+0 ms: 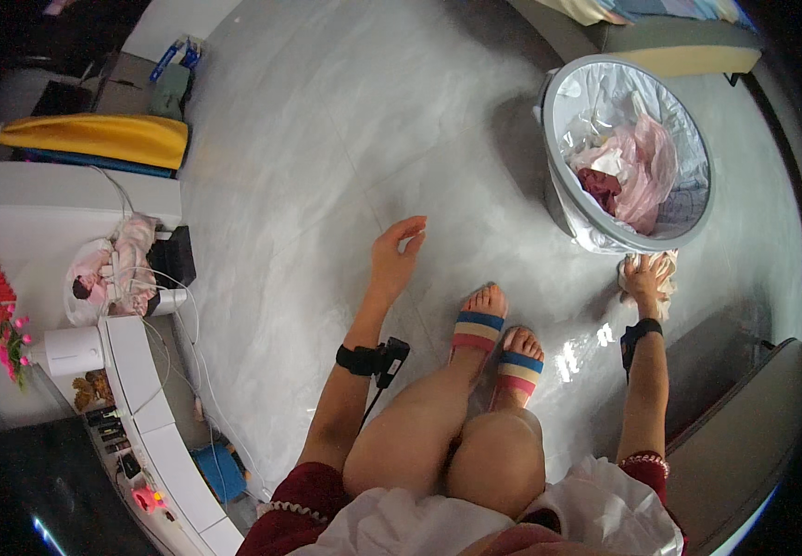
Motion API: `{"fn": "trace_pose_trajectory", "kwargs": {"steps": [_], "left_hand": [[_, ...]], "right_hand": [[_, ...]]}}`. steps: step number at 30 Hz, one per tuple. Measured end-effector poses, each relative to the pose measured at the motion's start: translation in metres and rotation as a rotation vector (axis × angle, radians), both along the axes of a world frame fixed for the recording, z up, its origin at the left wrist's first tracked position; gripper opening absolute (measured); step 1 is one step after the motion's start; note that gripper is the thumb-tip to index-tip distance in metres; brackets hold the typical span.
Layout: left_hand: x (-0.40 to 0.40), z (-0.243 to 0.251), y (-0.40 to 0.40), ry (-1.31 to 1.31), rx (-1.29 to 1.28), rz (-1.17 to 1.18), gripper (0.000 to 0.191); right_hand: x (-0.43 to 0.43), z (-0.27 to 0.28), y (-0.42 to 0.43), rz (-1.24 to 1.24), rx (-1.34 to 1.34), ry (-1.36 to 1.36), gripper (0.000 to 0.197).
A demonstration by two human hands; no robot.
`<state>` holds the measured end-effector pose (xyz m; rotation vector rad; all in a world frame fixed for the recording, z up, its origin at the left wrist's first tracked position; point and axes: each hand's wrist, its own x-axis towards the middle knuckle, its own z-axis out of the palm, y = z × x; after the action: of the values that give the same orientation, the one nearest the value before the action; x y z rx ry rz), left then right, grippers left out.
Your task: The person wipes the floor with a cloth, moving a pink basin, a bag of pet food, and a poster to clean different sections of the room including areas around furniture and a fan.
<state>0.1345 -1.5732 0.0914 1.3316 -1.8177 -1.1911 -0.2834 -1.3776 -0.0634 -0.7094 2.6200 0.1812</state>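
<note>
My right hand [641, 280] is on a crumpled pale cloth [666, 271] at floor level, just below the rim of a grey trash bin [551, 149]. Part of the cloth is hidden under my fingers. A white plastic liner [686, 149] covers the inside of the bin, which holds a pink plastic bag [651, 156] and a dark red wrapper [600, 189]. My left hand [395, 251] hovers over the floor with nothing in it, fingers slightly curled and thumb apart. Both wrists wear black straps.
My feet in striped slippers [478, 328] stand on the glossy grey floor [289, 174]. A white cabinet [157, 445] with trailing cables [199, 368] runs along the left, near a blue stool [219, 472]. Grey upholstered furniture [741, 445] borders the right; another piece [686, 52] stands beyond the bin.
</note>
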Motion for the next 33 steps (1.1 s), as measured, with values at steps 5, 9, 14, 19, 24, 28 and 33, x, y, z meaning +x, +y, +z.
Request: {"fn": "trace_pose_trajectory", "kwargs": {"steps": [5,9,14,19,24,28,33], "left_hand": [[-0.003,-0.003,0.006,-0.035,0.021,0.024,0.021],[-0.039,0.001,0.02,-0.027,0.061,-0.071,0.02],[0.004,0.001,0.001,-0.058,0.113,-0.065,0.023],[-0.027,0.014,-0.001,-0.074,0.177,-0.077,0.024],[-0.046,-0.009,-0.003,-0.11,0.214,-0.132,0.024],[-0.064,-0.029,-0.008,-0.157,0.259,-0.18,0.024],[-0.063,-0.037,-0.03,-0.287,0.195,-0.305,0.025]], "right_hand": [[0.042,-0.014,0.059,0.192,-0.076,0.155,0.063],[0.123,0.005,0.167,0.204,-0.199,0.268,0.062],[0.246,0.002,0.245,0.102,-0.117,-0.047,0.064],[0.212,0.012,0.218,0.015,-0.302,-0.09,0.064],[0.104,0.001,0.111,0.069,-0.487,-0.03,0.064],[0.0,-0.005,0.008,0.201,-0.382,0.141,0.059],[-0.07,-0.019,-0.013,0.138,-0.337,0.2,0.056]]}}
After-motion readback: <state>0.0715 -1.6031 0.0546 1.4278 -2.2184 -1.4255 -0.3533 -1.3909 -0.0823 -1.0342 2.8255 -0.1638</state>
